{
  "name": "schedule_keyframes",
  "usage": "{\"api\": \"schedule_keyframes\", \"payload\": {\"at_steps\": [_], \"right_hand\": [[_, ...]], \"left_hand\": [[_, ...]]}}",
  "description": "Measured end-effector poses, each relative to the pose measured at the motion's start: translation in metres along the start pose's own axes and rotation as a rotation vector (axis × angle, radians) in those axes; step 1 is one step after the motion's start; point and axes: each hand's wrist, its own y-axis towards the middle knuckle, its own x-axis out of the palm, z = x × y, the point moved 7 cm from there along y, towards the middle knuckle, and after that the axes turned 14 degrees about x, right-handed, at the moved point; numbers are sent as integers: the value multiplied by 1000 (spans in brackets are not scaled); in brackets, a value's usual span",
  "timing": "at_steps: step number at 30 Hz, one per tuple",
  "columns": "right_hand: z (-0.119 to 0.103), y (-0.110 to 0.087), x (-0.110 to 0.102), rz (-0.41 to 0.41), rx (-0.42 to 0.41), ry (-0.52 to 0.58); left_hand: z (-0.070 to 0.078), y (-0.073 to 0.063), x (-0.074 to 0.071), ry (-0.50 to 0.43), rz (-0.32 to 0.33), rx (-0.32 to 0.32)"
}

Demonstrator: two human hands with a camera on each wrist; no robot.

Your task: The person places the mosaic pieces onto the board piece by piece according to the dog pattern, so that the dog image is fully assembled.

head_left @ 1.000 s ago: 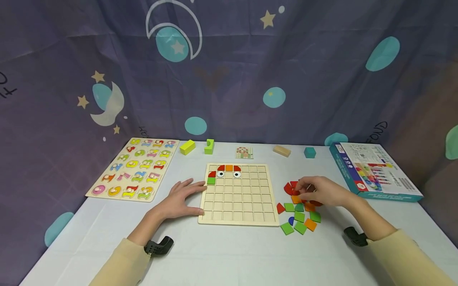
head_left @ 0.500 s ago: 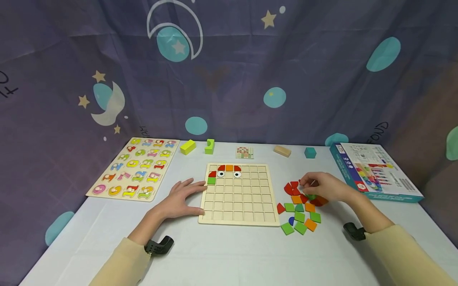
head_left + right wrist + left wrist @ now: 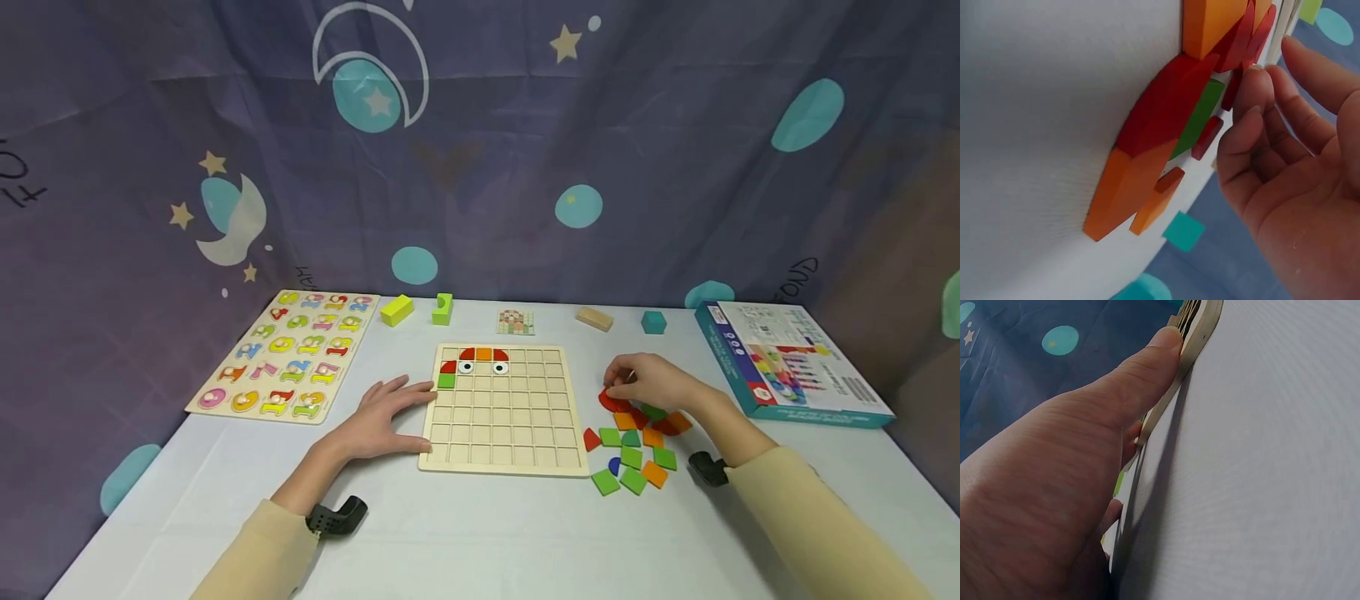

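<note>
On the white table lies a square wooden grid board [image 3: 502,417]. Its upper left cells hold red quarter-round tiles, an orange tile [image 3: 483,354], a green square tile [image 3: 446,381] and two eye tiles [image 3: 466,367]. My left hand [image 3: 378,423] rests spread at the board's left edge, thumb [image 3: 1166,340] and fingertips touching the rim. To the board's right, my right hand [image 3: 648,381] reaches down with bent fingers to the red tiles [image 3: 615,403] at the pile's far end. In the right wrist view, its fingertips [image 3: 1254,78] meet the red tiles; whether one is pinched is hidden.
Green square tiles [image 3: 605,482], orange tiles [image 3: 655,475] and a blue tile [image 3: 614,466] lie scattered near the board. Behind stand a yellow block [image 3: 397,310], a pattern card [image 3: 516,322] and a teal block [image 3: 653,322]. A number puzzle [image 3: 285,358] and a box [image 3: 795,362] flank them.
My right hand has shifted left and slightly up over the pile, from the darker pieces to the red tiles, uncovering a green piece. The left hand stays at the board's edge.
</note>
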Motion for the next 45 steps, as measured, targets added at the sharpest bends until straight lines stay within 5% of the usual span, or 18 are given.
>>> {"api": "schedule_keyframes", "payload": {"at_steps": [9, 22, 36, 45], "right_hand": [[5, 7, 5, -8, 69, -32], [-7, 4, 1, 23, -47, 8], [-44, 24, 6, -47, -126, 159], [-88, 43, 20, -91, -196, 191]], "left_hand": [[-1, 0, 1, 8, 1, 2], [-2, -1, 0, 7, 4, 1], [-1, 0, -1, 5, 1, 2], [0, 0, 0, 5, -4, -4]]}}
